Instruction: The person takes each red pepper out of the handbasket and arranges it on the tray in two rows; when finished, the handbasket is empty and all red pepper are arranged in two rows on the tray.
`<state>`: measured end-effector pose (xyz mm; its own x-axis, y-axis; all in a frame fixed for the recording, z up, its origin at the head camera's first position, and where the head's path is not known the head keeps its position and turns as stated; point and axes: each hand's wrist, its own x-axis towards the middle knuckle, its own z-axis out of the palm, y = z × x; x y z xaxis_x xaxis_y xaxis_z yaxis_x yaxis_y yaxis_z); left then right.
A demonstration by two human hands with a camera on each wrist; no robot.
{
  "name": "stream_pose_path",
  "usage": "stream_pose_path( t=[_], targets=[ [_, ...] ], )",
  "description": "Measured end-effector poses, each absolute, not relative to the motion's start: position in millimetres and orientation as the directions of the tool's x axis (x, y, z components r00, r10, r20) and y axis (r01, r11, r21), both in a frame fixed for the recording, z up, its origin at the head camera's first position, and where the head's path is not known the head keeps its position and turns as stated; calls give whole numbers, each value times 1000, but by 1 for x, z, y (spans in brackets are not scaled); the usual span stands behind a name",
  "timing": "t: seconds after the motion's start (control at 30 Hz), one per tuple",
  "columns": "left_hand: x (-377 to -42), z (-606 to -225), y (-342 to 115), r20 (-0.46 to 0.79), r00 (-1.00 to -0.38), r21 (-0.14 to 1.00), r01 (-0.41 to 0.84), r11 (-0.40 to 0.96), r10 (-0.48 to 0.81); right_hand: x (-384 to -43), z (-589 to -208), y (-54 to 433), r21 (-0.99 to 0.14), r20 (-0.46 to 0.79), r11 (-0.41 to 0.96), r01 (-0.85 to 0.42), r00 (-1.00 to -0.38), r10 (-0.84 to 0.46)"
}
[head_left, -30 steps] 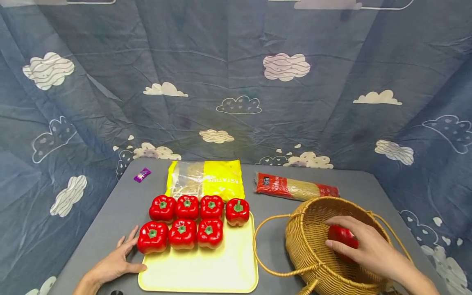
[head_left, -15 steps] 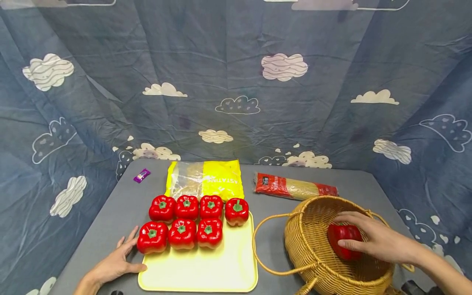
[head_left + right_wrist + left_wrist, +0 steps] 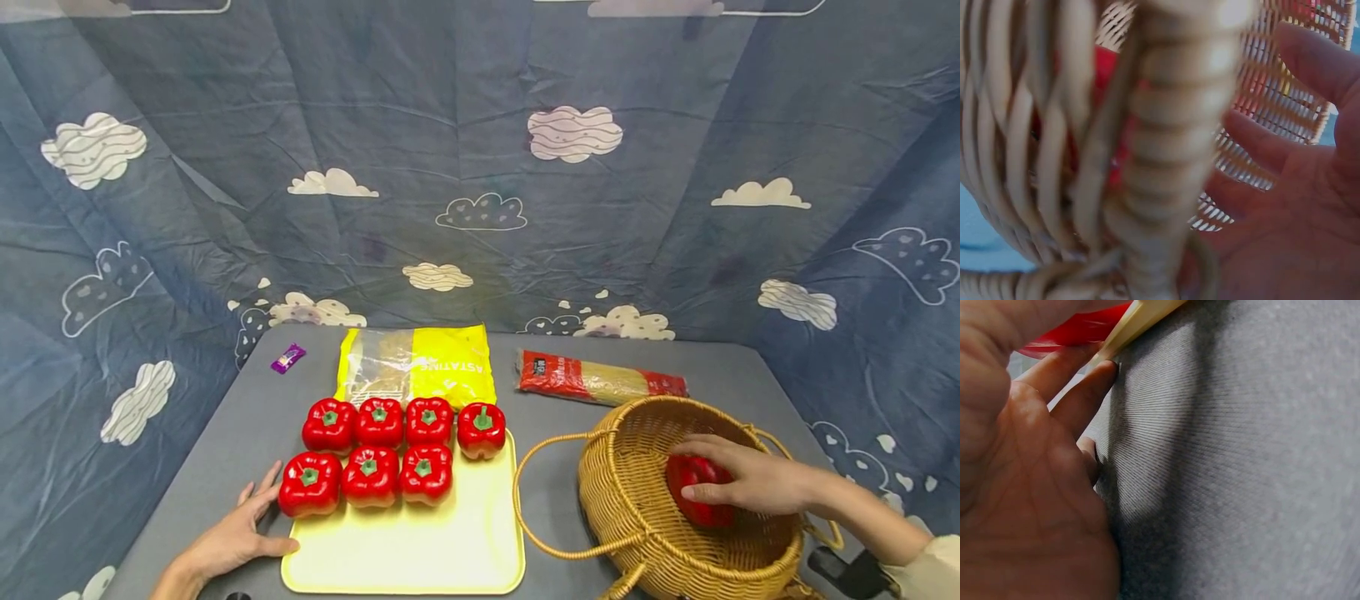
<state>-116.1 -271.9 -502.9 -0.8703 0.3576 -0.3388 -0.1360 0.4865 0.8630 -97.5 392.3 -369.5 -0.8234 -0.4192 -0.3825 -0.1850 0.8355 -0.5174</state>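
Observation:
In the head view, my left hand [image 3: 236, 533] rests beside the yellow tray [image 3: 405, 550], its thumb at the tray's left edge and its fingers spread near a red bell pepper [image 3: 309, 484]. Several such peppers stand in two rows on and behind the tray. My right hand [image 3: 757, 479] reaches into a wicker basket [image 3: 637, 533], thumb and fingers extended over a red bell pepper [image 3: 693, 479] inside. From the right wrist, my palm [image 3: 1297, 231] shows, with basket weave visible between thumb and forefinger. Red [image 3: 1105, 65] shows through the near weave; the rim hides some fingertips.
Behind the peppers lies a yellow and clear bag [image 3: 450, 362]. A red packet of noodles [image 3: 600, 379] lies behind the basket, and a small purple packet [image 3: 288, 358] at the back left. The basket's handle loop [image 3: 525, 508] sticks out towards the tray. A cloud-patterned curtain [image 3: 480, 275] hangs behind.
My right hand has shifted right over the basket, and more of the pepper inside shows than a second ago. The left hand, tray and other peppers have stayed put.

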Motion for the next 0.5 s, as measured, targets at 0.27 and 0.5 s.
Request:
stream_pose_path(
  t=[0.27, 0.5],
  targets=[
    [-118, -503, -271, -357, -864, 858, -153, 491, 355, -97, -375, 392, -504, -442, 854, -128, -811, -383],
    [-117, -503, -271, -352, -862, 861, -145, 487, 365, -97, -381, 391, -473, -434, 876, -98, -839, -328]
  ],
)
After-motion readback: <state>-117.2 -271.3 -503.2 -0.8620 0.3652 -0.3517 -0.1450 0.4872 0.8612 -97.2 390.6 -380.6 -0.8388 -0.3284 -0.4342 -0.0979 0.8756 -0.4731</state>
